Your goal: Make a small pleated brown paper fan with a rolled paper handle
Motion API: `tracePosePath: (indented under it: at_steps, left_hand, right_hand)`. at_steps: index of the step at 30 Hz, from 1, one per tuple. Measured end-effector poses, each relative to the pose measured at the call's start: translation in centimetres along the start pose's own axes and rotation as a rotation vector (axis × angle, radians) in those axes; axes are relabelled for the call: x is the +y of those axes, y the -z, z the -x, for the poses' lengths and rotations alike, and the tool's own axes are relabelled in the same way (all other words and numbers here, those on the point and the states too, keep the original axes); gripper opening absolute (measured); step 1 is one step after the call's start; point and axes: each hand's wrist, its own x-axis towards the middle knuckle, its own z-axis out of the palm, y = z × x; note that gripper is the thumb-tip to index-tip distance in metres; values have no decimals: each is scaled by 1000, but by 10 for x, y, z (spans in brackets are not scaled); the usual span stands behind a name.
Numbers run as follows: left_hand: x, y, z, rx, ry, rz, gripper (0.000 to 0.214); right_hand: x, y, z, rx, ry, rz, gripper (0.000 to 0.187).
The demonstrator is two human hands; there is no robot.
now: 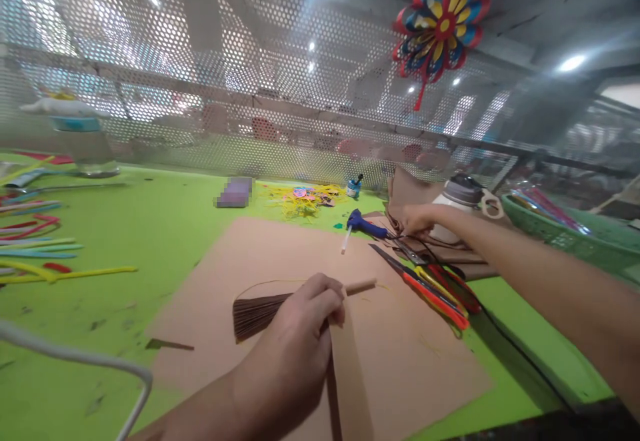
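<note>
My left hand (313,321) is closed around a brown paper piece with a finely cut fringe (257,316), and a thin rolled paper stick (361,286) pokes out past the fingers. A thin yellow strand loops above the fringe. Under this hand a long brown paper strip (350,381) runs toward me over a large sheet of brown paper (210,274). My right hand (420,220) reaches far out with curled fingers at the folded brown paper (407,191), beside a white bottle (457,194); its fingertips are partly hidden. Near it lies a blue glue gun (367,224) with its white stick.
Orange-handled scissors (430,294) and another cutting tool (413,251) lie right of the sheet, with a black cord (520,354). Yellow scraps (305,198) and a small blue jar (353,188) are at the back. Coloured strips (40,248) lie left; a green basket (590,228) stands right.
</note>
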Motion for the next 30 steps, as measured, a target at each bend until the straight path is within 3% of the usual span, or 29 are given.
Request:
tracePosePath:
  at_steps: [3,4,7,8,10,12,14,16,19,22,24,28,30]
  left_hand:
    - [2,1,-2,64,-64,42,33]
    - [3,2,-2,87,-85,59,32]
    - [9,3,0,140,-129,94,28]
    - [11,3,0,152,-134,96,27]
    - [14,2,3,160,-143,88,26]
    - [16,1,4,150,-154,67,24]
    - [17,0,3,138,-160,18,23]
    - [17,4,0,151,-137,-50,27]
    - [13,18,-10,239,-30,-201,37]
    - [5,34,-21,238,68,-463,36]
    - [-2,39,-25,132,86,-601,30]
    - [-9,41,-25,-192,37,-715,22]
    - [-8,41,-24,-266,-3,-724,15]
  right_hand:
    - [-7,17,25,67,18,-103,20]
    - [-15,19,39,116,39,-146,24]
    - [-49,9,92,154,186,-316,35]
    - [-63,0,111,133,274,-414,33]
    - [-93,-24,143,-64,447,-897,30]
    - [-117,-47,164,-277,409,-1309,33]
    - [-131,-66,173,-342,304,-1601,37]
    - [-132,-77,175,-317,207,-1725,40]
    - [-115,-85,174,-288,128,-1592,40]
    - [-93,-92,174,-323,126,-1337,40]
    - [-83,-97,176,-316,142,-1211,39]
    - [-77,-102,181,-358,167,-1127,40]
    - [-77,-100,183,-382,166,-1132,43]
